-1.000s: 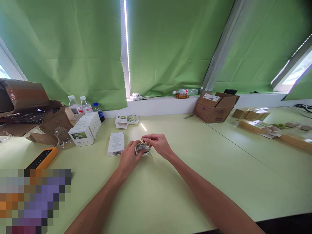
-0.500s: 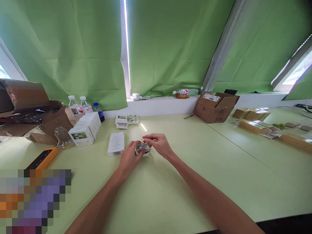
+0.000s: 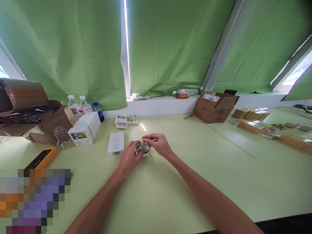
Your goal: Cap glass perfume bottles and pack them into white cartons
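We count one perfume bottle (image 3: 143,149), which stands on the table (image 3: 156,195) between two hands. Left of it lies one white box (image 3: 116,143) with a barcode; farther left stands a row of white boxes (image 3: 81,136), overlapped too closely for us to count. Behind that row, to the left of and beyond the perfume bottle, we find two white-capped bottles (image 3: 85,106) and one blue-capped bottle (image 3: 98,112). Beyond and to its right sits one large brown carton (image 3: 213,109). Our left hand (image 3: 129,156) is partly closed, curled around the bottle's left side with the thumb across its front. Our right hand (image 3: 159,143) pinches the gold-coloured top, fingertips drawn together. Compared with half a second ago, we see hardly any difference: both hands and the bottle keep their places.
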The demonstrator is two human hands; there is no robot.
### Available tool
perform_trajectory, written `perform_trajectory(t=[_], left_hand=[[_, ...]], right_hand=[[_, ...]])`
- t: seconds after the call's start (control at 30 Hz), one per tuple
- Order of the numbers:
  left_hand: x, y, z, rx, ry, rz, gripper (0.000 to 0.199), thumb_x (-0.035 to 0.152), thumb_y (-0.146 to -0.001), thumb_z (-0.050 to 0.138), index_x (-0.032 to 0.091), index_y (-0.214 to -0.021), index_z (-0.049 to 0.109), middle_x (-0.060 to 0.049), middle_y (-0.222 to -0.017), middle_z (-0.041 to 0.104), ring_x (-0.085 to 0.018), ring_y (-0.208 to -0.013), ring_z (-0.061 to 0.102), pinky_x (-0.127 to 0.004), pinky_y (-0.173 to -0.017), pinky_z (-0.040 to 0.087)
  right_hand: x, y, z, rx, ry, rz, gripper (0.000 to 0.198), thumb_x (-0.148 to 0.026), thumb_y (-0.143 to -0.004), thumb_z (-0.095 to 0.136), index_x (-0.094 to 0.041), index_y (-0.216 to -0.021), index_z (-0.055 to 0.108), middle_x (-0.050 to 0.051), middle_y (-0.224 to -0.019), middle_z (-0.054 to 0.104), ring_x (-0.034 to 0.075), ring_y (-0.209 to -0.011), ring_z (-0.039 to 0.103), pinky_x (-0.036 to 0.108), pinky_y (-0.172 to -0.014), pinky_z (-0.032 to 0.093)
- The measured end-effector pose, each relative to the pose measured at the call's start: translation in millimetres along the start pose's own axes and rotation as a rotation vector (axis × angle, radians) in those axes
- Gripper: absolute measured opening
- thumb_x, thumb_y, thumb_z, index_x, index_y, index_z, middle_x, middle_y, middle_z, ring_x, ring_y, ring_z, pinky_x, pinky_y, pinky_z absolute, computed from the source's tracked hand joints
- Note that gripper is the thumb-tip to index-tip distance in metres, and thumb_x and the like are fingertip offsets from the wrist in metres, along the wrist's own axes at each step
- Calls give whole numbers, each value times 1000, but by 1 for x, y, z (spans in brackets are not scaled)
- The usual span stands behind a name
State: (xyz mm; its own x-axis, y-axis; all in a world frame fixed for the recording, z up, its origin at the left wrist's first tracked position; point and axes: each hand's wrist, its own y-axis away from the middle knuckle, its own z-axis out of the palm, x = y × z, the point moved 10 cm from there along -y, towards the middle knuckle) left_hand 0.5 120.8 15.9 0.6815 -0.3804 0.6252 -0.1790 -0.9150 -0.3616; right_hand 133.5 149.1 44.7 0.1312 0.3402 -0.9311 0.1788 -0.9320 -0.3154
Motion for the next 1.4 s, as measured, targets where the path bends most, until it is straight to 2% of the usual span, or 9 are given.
perform_trajectory(t=[0.3,0.73,1.0,1.23,1.4], left_hand=[[-1,1,1,-13,-8,-16,36,46,-87,48,28,-116,55,-3,-112,60,-11,-59,54,-27,-59,42],[0,1,0,-6,3,-9,36,46,-86,49,28,-116,55,-3,-111,61,-11,-60,55,-27,-59,42],[-1,1,0,4,7,-28,36,44,-85,50,28,-116,56,-4,-109,61,-11,-60,54,-27,-60,42],[0,1,0,4,13,-13,36,46,-85,49,28,-116,56,-3,-109,61,-11,-59,53,-27,-59,42],[0,1,0,-4,14,-18,35,45,-85,50,27,-115,56,-4,-108,61,-12,-60,54,-28,-60,43]], right_hand=[[-1,0,0,-2,31,-5,23,-37,-73,68,-20,-86,76,6,-84,73,16,-67,61,28,-60,51],[-7,2,0,-4,62,-38,20,-35,-74,67,-20,-84,76,6,-82,73,18,-71,65,29,-62,52],[-22,5,1,11,153,-145,16,-32,-77,64,-23,-83,76,5,-86,74,20,-79,67,32,-68,53],[-22,6,1,24,159,-154,16,-32,-78,63,-23,-83,75,5,-85,73,20,-77,67,32,-66,54],[-27,7,3,47,254,-226,15,-33,-79,63,-24,-84,75,4,-87,73,20,-78,67,32,-66,54]])
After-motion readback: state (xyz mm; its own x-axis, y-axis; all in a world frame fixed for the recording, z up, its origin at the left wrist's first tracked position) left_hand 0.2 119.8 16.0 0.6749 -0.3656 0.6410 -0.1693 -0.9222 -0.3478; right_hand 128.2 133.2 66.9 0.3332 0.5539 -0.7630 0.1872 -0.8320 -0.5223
